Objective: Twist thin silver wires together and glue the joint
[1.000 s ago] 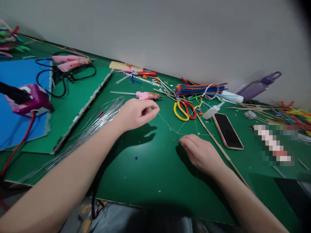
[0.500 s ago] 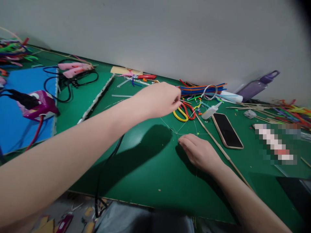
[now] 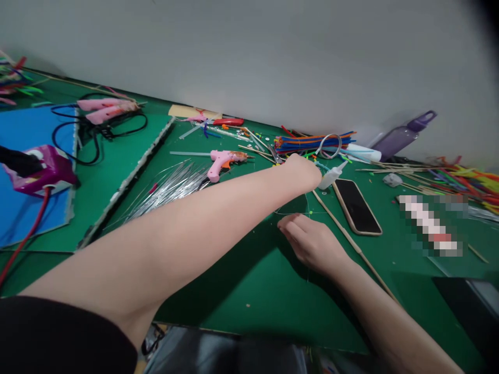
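My left arm stretches across the green mat (image 3: 241, 270). My left hand (image 3: 302, 171) has come down over the spot where the yellow and red scissors lay; its fingers are curled down out of sight and the scissors are hidden beneath it. A small white glue bottle (image 3: 331, 178) lies right beside it. My right hand (image 3: 312, 241) rests flat on the mat, fingers stretched out over a thin bent wire (image 3: 292, 210). A long wooden skewer (image 3: 351, 241) passes just right of that hand.
A phone (image 3: 356, 206) lies face up at the right. A pink glue gun (image 3: 222, 158) and a bundle of silver wires (image 3: 171, 187) lie left of centre. Pipe cleaners (image 3: 307, 141) and a purple bottle (image 3: 401, 137) sit by the wall. A purple device (image 3: 47, 169) rests on a blue sheet (image 3: 23, 130).
My left hand left the pink glue gun, swung right across the mat and dropped over the scissors. My right hand has stayed flat on the wire.
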Demonstrator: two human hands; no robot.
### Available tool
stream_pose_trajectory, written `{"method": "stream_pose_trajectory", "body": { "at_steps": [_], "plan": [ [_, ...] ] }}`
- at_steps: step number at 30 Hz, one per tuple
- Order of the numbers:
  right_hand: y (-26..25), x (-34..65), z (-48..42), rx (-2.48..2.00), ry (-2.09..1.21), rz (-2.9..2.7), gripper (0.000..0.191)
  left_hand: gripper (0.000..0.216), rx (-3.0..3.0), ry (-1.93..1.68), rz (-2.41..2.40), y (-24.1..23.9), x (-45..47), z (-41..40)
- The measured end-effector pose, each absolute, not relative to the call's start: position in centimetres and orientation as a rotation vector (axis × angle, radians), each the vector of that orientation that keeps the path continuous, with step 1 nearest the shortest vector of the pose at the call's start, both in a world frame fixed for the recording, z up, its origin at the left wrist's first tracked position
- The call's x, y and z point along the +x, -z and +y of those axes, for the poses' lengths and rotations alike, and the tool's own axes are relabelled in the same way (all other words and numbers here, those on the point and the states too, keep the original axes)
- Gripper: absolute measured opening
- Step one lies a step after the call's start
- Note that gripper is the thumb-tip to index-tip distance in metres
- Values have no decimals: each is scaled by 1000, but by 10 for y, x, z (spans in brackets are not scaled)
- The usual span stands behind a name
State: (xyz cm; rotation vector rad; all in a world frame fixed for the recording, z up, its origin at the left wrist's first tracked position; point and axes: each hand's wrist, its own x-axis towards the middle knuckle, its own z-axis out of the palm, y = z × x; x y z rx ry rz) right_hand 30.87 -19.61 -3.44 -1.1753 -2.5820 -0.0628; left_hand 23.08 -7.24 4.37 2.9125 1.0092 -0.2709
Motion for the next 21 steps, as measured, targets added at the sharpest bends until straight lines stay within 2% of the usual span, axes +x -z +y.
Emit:
{"method": "stream_pose_trajectory", "body": {
  "at_steps": [4, 14, 21],
  "plan": [
    [34, 308, -196, -1178, 41, -2572, 20, 36, 2892, 282, 991, -36, 232, -70],
    [32, 307, -196, -1207, 33, -2569, 19, 29, 2928, 14, 1060, -37, 208, -63],
    [31, 307, -196, -1253, -15, -2523, 16, 33, 2845, -225, 1196, -29, 189, -63]
  ]
}}
